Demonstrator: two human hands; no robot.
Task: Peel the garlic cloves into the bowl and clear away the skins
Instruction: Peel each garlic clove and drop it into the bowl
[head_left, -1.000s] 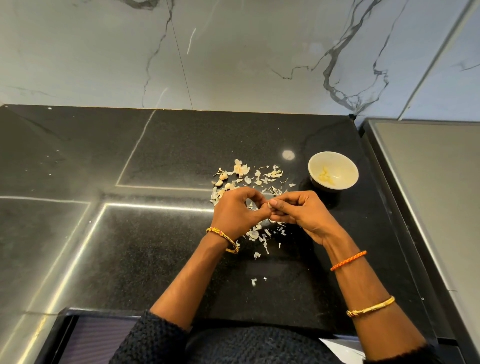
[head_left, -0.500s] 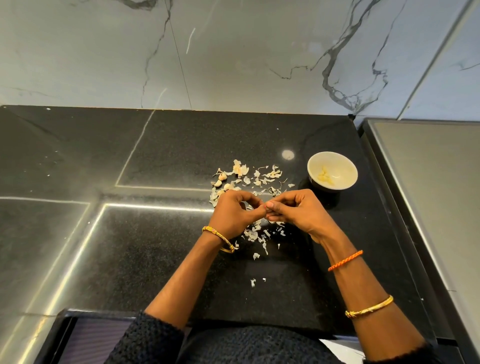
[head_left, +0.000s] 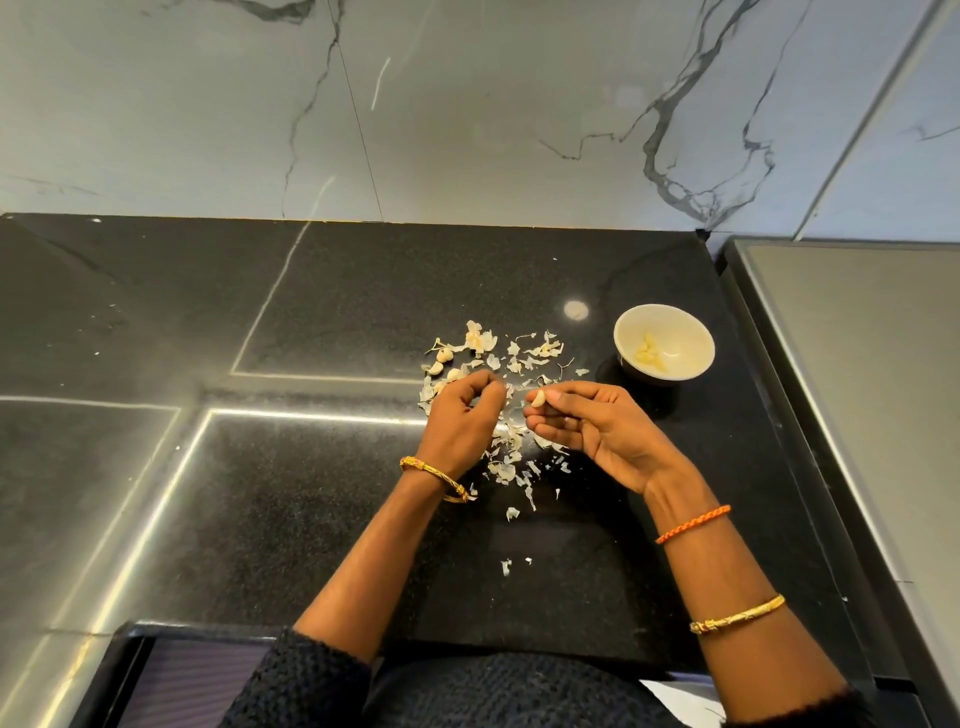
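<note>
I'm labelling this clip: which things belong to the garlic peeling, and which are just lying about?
Job:
- clove pinched in right hand
- left hand, fingers curled
- unpeeled cloves
- skins on the counter
- bowl with peeled cloves

Lying about:
- white paper, bottom edge

Both sleeves (head_left: 306, 675) are dark, coarse knit, pushed up past the forearms. The left wrist wears a thin gold bangle (head_left: 436, 477) with a small pink detail. The right arm carries a braided orange cord (head_left: 693, 524) near the wrist and a patterned gold bangle (head_left: 737, 614) further up.
</note>
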